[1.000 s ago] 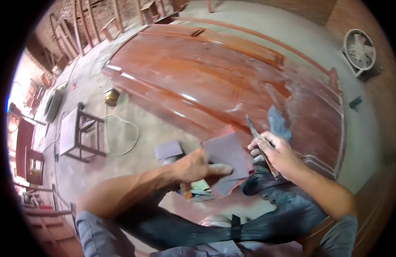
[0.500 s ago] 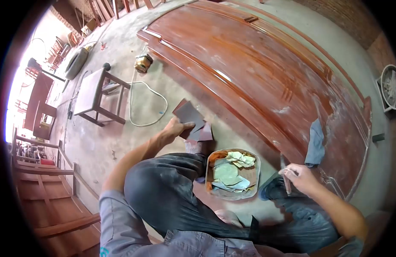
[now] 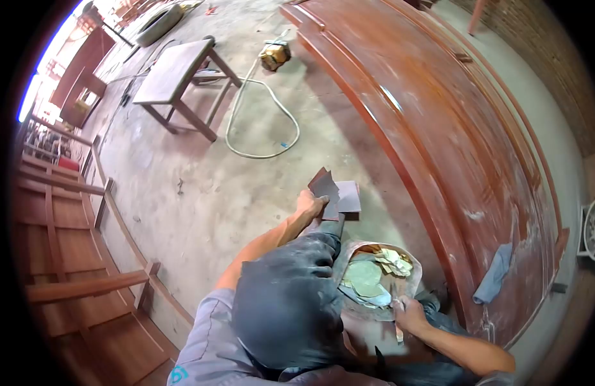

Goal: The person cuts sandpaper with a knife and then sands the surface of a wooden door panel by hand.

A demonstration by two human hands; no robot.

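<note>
My left hand is closed around several sheets of grey and reddish-brown sandpaper, held above my foot. Beside them, another pale sandpaper piece sticks out to the right. My right hand grips a slim stick-like tool, whose kind I cannot make out. It is at the near right edge of a plastic tub. Worn pieces of sandpaper, green, yellowish and pale blue, lie in the tub between my legs.
A large reddish-brown wooden panel stretches along the right, with a blue-grey cloth on it. A wooden stool, a yellow tool and its looped cord occupy the floor ahead. A wooden frame stands left.
My view has turned, so the panel and stool appear shifted. My right hand has moved from beside the panel to the tub's edge with the slim tool. The left still holds the sandpaper.
</note>
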